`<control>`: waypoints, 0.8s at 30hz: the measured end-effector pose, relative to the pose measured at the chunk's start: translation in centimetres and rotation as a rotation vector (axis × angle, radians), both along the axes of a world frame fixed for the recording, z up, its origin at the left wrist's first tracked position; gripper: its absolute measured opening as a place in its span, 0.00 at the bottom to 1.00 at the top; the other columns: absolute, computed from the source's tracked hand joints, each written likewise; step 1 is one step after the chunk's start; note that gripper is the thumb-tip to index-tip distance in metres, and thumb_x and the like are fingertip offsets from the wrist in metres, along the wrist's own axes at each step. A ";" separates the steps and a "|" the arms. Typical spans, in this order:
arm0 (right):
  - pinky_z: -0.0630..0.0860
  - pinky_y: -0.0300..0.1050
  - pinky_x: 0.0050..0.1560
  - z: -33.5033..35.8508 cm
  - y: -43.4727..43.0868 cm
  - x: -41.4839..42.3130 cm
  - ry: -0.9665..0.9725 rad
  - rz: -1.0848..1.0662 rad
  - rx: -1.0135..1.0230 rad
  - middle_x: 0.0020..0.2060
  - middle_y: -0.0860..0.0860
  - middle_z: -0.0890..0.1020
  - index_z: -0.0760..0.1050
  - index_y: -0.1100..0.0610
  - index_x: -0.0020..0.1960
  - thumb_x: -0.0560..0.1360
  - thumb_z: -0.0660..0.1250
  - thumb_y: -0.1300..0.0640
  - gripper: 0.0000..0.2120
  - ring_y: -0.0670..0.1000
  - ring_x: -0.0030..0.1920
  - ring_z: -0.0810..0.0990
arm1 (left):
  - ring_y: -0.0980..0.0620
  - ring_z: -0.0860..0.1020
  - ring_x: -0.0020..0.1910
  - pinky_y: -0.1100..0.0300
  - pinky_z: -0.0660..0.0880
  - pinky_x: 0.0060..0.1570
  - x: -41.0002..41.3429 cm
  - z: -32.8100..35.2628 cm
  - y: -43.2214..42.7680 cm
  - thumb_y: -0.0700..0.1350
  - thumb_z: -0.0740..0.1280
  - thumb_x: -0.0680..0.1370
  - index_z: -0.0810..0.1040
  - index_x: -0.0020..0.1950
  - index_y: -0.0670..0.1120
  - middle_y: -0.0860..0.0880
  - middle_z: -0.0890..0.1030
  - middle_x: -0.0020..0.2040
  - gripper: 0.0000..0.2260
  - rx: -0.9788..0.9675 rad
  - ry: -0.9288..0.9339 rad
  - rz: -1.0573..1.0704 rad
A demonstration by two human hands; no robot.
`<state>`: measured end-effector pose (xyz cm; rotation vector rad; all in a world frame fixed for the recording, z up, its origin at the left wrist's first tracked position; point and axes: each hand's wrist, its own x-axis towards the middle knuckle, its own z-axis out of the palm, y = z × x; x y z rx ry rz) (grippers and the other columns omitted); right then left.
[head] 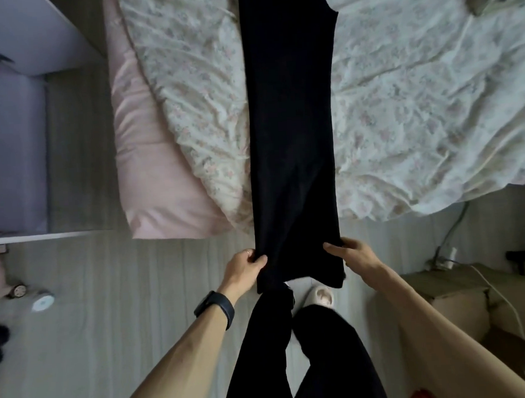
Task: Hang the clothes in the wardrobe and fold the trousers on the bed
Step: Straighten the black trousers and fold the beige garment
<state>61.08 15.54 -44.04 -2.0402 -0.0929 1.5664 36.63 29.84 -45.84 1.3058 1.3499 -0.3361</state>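
- Bedroom seen from the head view: pale wood floor (124, 295) in front, bed (165, 215) beyond under a crumpled floral duvet (401, 102), pink sheet (144, 143) bare along its left side.
- Black trousers (291, 122) stretched lengthwise across the duvet, near end past the foot of the bed and held up off the floor.
- Left hand (246, 267) at the near left corner, fingers curled round a bunch of the cloth; dark band (215, 307) on that wrist.
- Right hand (352, 256) at the near right edge, closed on the cloth in a pinch.
- Lilac cabinet (12, 149) at far left; cardboard box (440, 296) and white cable (500, 296) at right; pale slipper (319, 295) below the trousers' near end.
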 end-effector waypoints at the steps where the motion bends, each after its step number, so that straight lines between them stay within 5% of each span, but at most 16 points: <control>1: 0.74 0.28 0.33 0.0 -0.9 -0.2 -0.005 -0.002 -0.006 0.39 0.41 0.86 0.81 0.49 0.49 0.77 0.72 0.51 0.02 0.38 0.38 0.84 | 0.53 0.81 0.47 0.64 0.72 0.40 -0.6 0.2 -0.4 0.53 0.66 0.81 0.79 0.47 0.51 0.54 0.83 0.46 0.08 0.002 0.000 0.020; 6: 0.83 0.45 0.44 1.1 -5.0 -2.5 -0.041 -0.101 0.001 0.43 0.53 0.87 0.81 0.58 0.53 0.77 0.73 0.53 0.10 0.52 0.44 0.87 | 0.50 0.80 0.52 0.59 0.74 0.49 -2.0 1.9 -3.2 0.50 0.63 0.83 0.71 0.58 0.46 0.49 0.79 0.55 0.08 0.022 -0.015 0.102; 11: 0.80 0.39 0.36 3.1 -7.1 -3.2 -0.091 -0.183 0.077 0.40 0.52 0.87 0.80 0.59 0.52 0.79 0.71 0.55 0.08 0.50 0.40 0.87 | 0.51 0.82 0.52 0.56 0.80 0.53 -1.7 4.5 -5.6 0.48 0.64 0.83 0.75 0.63 0.43 0.48 0.82 0.58 0.12 -0.007 -0.155 0.257; 14: 0.82 0.40 0.39 4.3 -8.5 -4.3 -0.124 -0.199 0.108 0.37 0.52 0.87 0.79 0.58 0.49 0.82 0.66 0.55 0.07 0.52 0.40 0.88 | 0.53 0.85 0.44 0.59 0.82 0.44 -2.3 5.9 -7.8 0.50 0.64 0.84 0.79 0.60 0.43 0.46 0.83 0.56 0.13 -0.035 -0.182 0.315; 16: 0.83 0.45 0.45 5.7 -9.1 -4.8 -0.214 -0.179 0.095 0.35 0.52 0.87 0.80 0.56 0.48 0.82 0.65 0.52 0.10 0.53 0.40 0.87 | 0.50 0.84 0.43 0.57 0.81 0.43 -2.7 7.0 -8.6 0.54 0.60 0.84 0.78 0.57 0.43 0.45 0.83 0.53 0.15 0.070 -0.094 0.291; 18: 0.82 0.47 0.48 7.4 -9.6 -4.9 -0.305 -0.121 0.071 0.34 0.51 0.86 0.80 0.53 0.46 0.81 0.64 0.48 0.12 0.52 0.39 0.87 | 0.54 0.82 0.33 0.64 0.74 0.31 -3.4 8.5 -9.0 0.56 0.56 0.85 0.75 0.57 0.45 0.45 0.83 0.50 0.16 0.188 -0.012 0.231; 21: 0.83 0.48 0.48 9.8 -10.7 -5.3 -0.369 -0.071 0.063 0.31 0.49 0.85 0.79 0.50 0.45 0.81 0.64 0.48 0.10 0.52 0.37 0.86 | 0.57 0.81 0.29 0.60 0.72 0.36 -4.6 11.0 -9.8 0.55 0.55 0.85 0.72 0.55 0.49 0.48 0.81 0.51 0.12 0.241 0.030 0.159; 24: 0.84 0.51 0.48 11.0 -12.1 -6.1 -0.356 -0.117 0.072 0.36 0.53 0.85 0.80 0.54 0.51 0.82 0.63 0.52 0.08 0.53 0.38 0.86 | 0.56 0.82 0.29 0.59 0.76 0.41 -5.4 13.0 -11.3 0.52 0.58 0.84 0.70 0.42 0.54 0.49 0.82 0.46 0.12 0.281 0.047 0.170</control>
